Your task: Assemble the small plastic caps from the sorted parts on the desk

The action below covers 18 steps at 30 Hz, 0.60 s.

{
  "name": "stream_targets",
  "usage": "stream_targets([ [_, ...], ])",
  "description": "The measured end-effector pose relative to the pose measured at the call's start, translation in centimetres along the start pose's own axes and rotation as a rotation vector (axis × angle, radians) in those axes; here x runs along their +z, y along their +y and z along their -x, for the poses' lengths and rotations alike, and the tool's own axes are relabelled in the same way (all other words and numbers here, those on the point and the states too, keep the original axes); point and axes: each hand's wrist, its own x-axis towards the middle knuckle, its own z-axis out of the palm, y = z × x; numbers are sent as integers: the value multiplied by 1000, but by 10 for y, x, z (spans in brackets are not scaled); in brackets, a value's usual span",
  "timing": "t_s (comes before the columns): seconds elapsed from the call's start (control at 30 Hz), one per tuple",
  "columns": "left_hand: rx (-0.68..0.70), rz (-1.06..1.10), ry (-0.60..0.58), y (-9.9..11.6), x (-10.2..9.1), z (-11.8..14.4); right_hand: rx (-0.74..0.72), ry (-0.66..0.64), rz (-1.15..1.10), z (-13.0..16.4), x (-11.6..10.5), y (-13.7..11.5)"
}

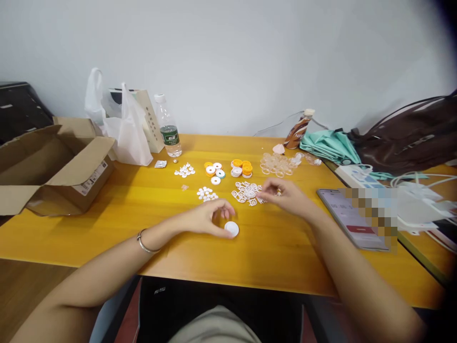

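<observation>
My left hand (209, 219) rests on the yellow table (107, 224) with its fingers curled around a round white disc (232, 229). My right hand (285, 196) reaches into a pile of white lacy plastic pieces (246, 193), its fingertips pinching at the pile's right edge. What sits between those fingertips is too small to tell. A small heap of white buttons (207, 194) lies just beyond my left hand. Orange and white spools (228, 169) stand behind the piles.
An open cardboard box (53, 166) sits at the left. A white plastic bag (121, 124) and a water bottle (168, 126) stand at the back. Clear rings (278, 164) lie at the back right. A phone (352, 219), a teal cloth (330, 145), a brown bag (410, 133) and white cables (421, 200) fill the right.
</observation>
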Motion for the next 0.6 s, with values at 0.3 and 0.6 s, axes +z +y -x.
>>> stream_targets([
  [0.3,38,-380,-54,-3,8,-1,-265,-449,30,12,54,-17],
  [0.6,6,-403,8,-5,11,-3,-185,-407,25,14,60,-20],
])
